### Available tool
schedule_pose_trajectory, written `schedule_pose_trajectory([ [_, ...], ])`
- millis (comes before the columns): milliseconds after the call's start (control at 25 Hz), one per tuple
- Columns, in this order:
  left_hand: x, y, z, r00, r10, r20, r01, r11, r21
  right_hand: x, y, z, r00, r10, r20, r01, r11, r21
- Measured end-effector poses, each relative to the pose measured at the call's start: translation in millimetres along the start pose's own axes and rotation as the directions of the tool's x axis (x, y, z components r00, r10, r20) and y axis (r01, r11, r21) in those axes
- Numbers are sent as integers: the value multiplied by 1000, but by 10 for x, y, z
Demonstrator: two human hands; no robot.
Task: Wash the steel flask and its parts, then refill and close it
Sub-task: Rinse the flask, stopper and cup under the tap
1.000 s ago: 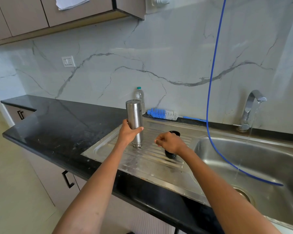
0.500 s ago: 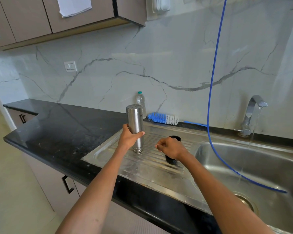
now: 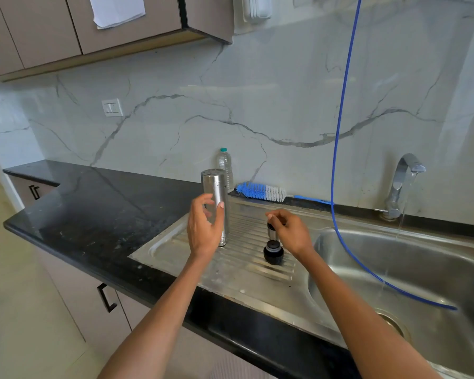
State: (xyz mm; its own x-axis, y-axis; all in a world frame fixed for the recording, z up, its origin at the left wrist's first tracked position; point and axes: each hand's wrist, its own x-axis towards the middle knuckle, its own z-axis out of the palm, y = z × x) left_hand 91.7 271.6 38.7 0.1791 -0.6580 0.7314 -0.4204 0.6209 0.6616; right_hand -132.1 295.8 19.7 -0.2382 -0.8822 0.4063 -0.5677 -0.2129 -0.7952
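Since the earlier frame, our left hand (image 3: 203, 228) has let go of the flask (image 3: 215, 206): its fingers are now spread and lightly curved just beside the flask body, holding nothing. Our right hand (image 3: 290, 231) has lifted off the black cap (image 3: 273, 251), which is now fully exposed.

The flask stands on the ribbed draining board (image 3: 175, 250), near its back edge, apparently upside down with the narrow end on the steel. The black cap sits on the same board, toward the edge that meets the basin (image 3: 422, 269). Just behind the cap stands a smaller steel-and-dark part (image 3: 271, 231). The fingers of our right hand are curled above it with the tips drawn together; we cannot tell whether they pinch its top or only hover there.

The tap (image 3: 402, 181) at the back edge of the sink runs a thin stream into the basin. A blue hose (image 3: 337, 160) hangs from above into the basin. A bottle brush (image 3: 260, 191) lies along the back edge of the draining board, and a clear plastic bottle (image 3: 225, 165) stands behind the flask.

We judge the washing largely done, since the parts are set out to drain. Refilling the flask, refitting the parts and closing remain.
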Motion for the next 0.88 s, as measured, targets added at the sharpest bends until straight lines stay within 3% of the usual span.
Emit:
schedule_pose_trajectory([
  [80,-157,134,69,970,15,242,-21,1000,22,-55,125,-118,997,27,-78,-24,999,43],
  [120,-216,156,124,913,-13,409,-23,996,82,-74,208,-163,994,48,-95,-44,998,47],
  [200,-340,170,273,725,-136,675,-48,968,247,-103,390,-293,992,99,-81,-101,995,-15],
  [280,-451,150,447,591,-268,761,-109,908,404,-112,521,-411,983,184,28,-178,973,-145],
  [320,-499,148,532,564,-303,768,-149,878,455,-122,560,-467,971,224,87,-200,955,-218],
  [480,-540,193,762,562,-349,750,-176,836,520,-224,649,-692,950,263,172,-195,923,-332],
  [600,-536,254,842,588,-312,746,-95,890,446,-328,676,-900,949,263,173,-191,918,-347],
  [720,-560,476,1037,632,-255,731,201,966,163,-431,767,-1172,969,221,114,-182,943,-279],
  [800,-583,717,1250,608,-268,747,402,915,1,-527,833,-1375,985,171,30,-160,961,-224],
  [880,-669,954,1528,575,-258,777,507,857,-91,-634,899,-1597,992,110,-56,-119,974,-195],
])
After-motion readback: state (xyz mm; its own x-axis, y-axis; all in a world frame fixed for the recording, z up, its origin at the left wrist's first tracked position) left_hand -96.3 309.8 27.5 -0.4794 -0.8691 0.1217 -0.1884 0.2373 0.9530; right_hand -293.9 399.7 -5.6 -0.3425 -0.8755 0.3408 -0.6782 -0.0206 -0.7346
